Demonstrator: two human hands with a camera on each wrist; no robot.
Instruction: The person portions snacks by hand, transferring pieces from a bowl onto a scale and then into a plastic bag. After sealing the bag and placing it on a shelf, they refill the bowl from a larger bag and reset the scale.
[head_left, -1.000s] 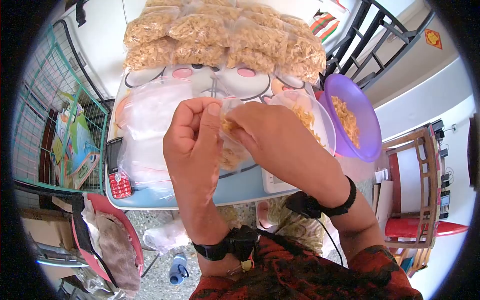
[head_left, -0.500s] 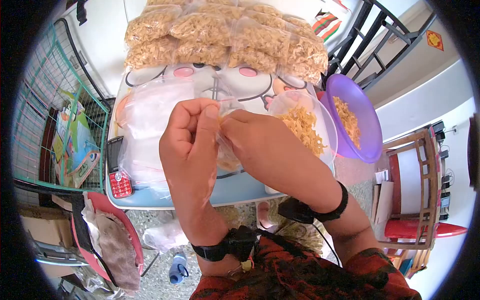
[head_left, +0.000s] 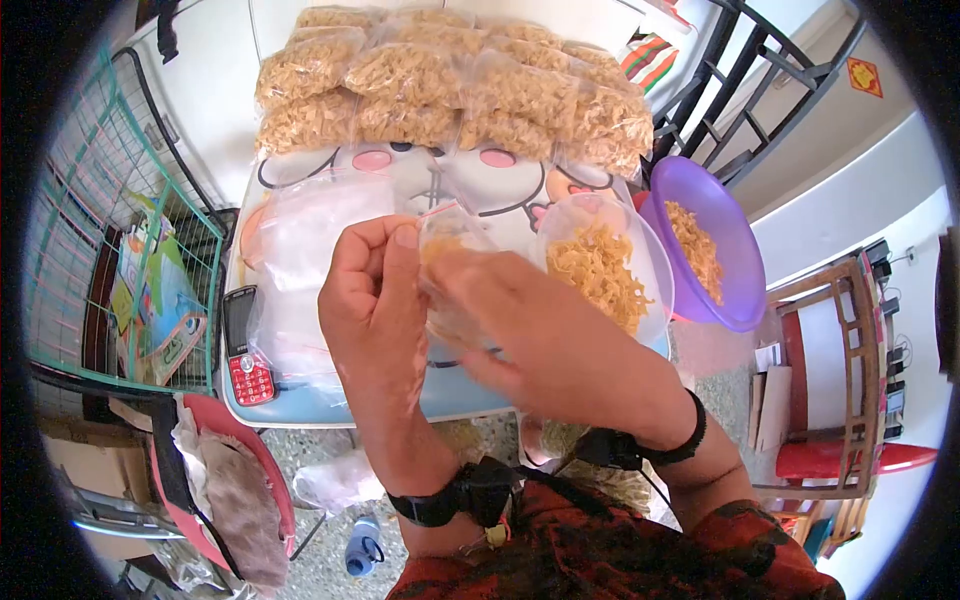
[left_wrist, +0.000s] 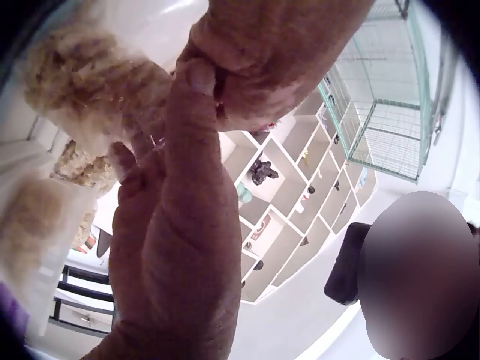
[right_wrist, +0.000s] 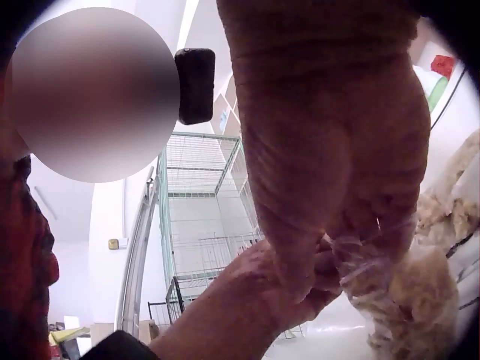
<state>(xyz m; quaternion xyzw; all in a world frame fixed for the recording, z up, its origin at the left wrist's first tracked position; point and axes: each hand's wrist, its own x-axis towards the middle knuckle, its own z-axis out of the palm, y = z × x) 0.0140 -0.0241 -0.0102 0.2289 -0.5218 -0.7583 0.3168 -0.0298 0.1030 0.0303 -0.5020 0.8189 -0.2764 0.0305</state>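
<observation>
In the head view my left hand (head_left: 375,285) pinches the top edge of a small clear zip bag (head_left: 450,225) between thumb and fingers. Dry, golden-brown shreds (left_wrist: 90,75) fill part of the bag, as the left wrist view shows. My right hand (head_left: 530,330) is blurred by motion and lies across the front of the bag, its fingers loosely spread. Its thumb reaches up beside the left hand's fingers in the left wrist view. Crumpled plastic (right_wrist: 360,255) shows at the right fingers. Just right of the hands, a clear bowl (head_left: 655,270) holds loose shreds (head_left: 600,275).
Several filled bags (head_left: 410,75) are stacked at the table's back. Flat empty bags (head_left: 315,230) lie left of the hands, beside a red and black phone (head_left: 248,375). A purple basin (head_left: 735,270) with more shreds stands right. A green wire cage (head_left: 140,240) is at left.
My right hand has moved from pinching at the bag's top to lower across its front, uncovering the zip edge. My left hand keeps its pinch. The view has shifted slightly.
</observation>
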